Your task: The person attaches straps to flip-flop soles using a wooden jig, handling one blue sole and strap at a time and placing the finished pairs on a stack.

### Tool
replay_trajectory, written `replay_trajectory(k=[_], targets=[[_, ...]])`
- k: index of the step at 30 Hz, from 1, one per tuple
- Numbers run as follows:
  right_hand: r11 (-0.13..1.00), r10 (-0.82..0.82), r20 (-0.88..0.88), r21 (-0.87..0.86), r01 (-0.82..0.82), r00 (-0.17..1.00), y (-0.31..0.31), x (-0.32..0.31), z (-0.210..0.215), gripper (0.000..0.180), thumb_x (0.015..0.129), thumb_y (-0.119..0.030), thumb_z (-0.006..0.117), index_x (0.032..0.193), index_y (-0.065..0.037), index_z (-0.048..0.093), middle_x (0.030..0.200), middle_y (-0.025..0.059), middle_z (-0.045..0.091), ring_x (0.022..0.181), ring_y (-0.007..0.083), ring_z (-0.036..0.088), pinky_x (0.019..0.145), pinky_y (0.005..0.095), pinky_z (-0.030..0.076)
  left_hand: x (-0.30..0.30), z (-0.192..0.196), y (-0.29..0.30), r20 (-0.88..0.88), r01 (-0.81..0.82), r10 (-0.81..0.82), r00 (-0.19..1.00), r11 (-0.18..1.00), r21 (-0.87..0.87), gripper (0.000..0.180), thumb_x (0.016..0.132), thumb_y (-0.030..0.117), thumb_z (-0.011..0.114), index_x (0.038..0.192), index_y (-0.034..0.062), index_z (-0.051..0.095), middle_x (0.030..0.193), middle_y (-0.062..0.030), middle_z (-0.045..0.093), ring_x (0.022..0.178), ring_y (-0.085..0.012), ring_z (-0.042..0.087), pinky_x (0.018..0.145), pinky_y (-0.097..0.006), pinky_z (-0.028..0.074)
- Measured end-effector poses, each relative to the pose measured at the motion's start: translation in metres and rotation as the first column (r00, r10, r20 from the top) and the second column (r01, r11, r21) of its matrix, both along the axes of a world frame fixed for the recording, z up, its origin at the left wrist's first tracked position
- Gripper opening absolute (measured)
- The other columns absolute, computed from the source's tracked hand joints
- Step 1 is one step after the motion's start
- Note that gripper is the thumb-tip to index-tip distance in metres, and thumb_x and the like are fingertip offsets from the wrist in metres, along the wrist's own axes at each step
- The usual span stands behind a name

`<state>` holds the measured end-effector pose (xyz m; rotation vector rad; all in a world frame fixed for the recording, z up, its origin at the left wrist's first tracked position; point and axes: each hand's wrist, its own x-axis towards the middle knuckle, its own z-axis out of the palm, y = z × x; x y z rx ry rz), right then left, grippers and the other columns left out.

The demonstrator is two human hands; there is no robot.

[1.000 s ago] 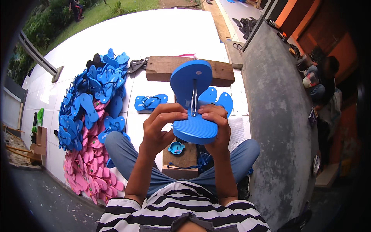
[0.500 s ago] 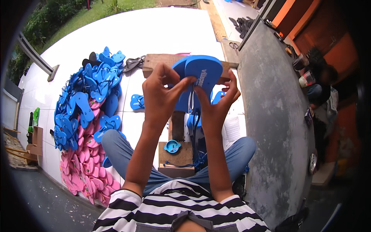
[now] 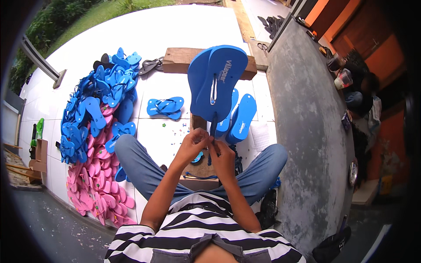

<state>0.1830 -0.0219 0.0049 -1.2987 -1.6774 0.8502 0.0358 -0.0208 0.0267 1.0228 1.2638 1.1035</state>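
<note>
Both hands are together in front of the person, the left hand [image 3: 190, 148] and the right hand [image 3: 223, 160] pinching a dark blue strap [image 3: 213, 124] near its lower end, fingertips almost meeting. The strap runs upward to two overlapping blue flip-flop soles [image 3: 199, 85], which stand raised and tilted before a wooden beam [image 3: 179, 60]; pale lettering marks the front sole, and a slim metal loop [image 3: 213, 90] projects at its middle. Below the hands is a wooden block [image 3: 204, 169], with a small blue dish [image 3: 197, 158] partly hidden by the fingers. A strapped pair of blue flip-flops [image 3: 165, 108] lies left of the beam's support on the white tile floor [image 3: 175, 26]; further blue soles [image 3: 244, 117] lie to the right, near a sheet of paper [image 3: 261, 136]. At far left, a heap of blue flip-flops [image 3: 93, 107] adjoins pink flip-flops [image 3: 98, 175]. Grey flip-flops [image 3: 151, 65] lie beside the beam's left end. Scissors [image 3: 262, 47] lie beyond its right end.
</note>
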Motion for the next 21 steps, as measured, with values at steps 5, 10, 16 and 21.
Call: replay_trajectory(k=[5,10,16,21], targets=[[0.956,0.235,0.048,-0.189,-0.223,0.971,-0.017,0.032,0.033,0.019,0.097,-0.018,0.062,0.095,0.001,0.067,0.071,0.0131,0.067,0.06,0.0201,0.066,0.059,0.0323,0.051,0.011,-0.015,-0.02,0.217,-0.009,0.009,0.976,1.0,0.0,0.024,0.097,0.026,0.065,0.101,0.0023,0.063,0.099,-0.0046,0.069,0.093,-0.0104,0.061,0.08,-0.028,0.048],[0.967,0.192,0.221,-0.206,-0.147,0.956,-0.02,0.026,0.047,0.019,0.089,-0.02,0.065,0.084,-0.002,0.063,0.073,0.0174,0.068,0.068,0.0354,0.07,0.062,0.0425,0.054,0.023,-0.017,-0.021,0.148,-0.003,0.006,0.989,1.0,-0.023,0.021,0.096,0.022,0.067,0.098,0.001,0.064,0.088,-0.0055,0.071,0.079,-0.0103,0.062,0.073,-0.025,0.049],[0.997,0.072,0.435,-0.058,-0.052,0.898,-0.017,0.043,0.038,0.018,0.087,-0.02,0.063,0.08,-0.003,0.063,0.072,0.0163,0.068,0.063,0.0354,0.067,0.061,0.0445,0.053,0.015,-0.022,-0.026,0.261,-0.092,0.091,0.961,0.996,-0.009,0.02,0.097,0.018,0.066,0.102,-0.0014,0.065,0.086,-0.0083,0.072,0.075,-0.0114,0.066,0.071,-0.027,0.055],[0.96,-0.001,-0.062,-0.278,-0.016,0.998,0.0,0.093,0.04,0.019,0.093,-0.017,0.06,0.091,0.0,0.068,0.075,0.0112,0.067,0.061,0.0297,0.064,0.061,0.0401,0.052,-0.061,-0.008,-0.038,0.093,-0.246,0.238,0.967,0.965,0.086,0.021,0.096,0.013,0.066,0.109,-0.0043,0.067,0.088,-0.0127,0.072,0.074,-0.0152,0.07,0.065,-0.029,0.061]])
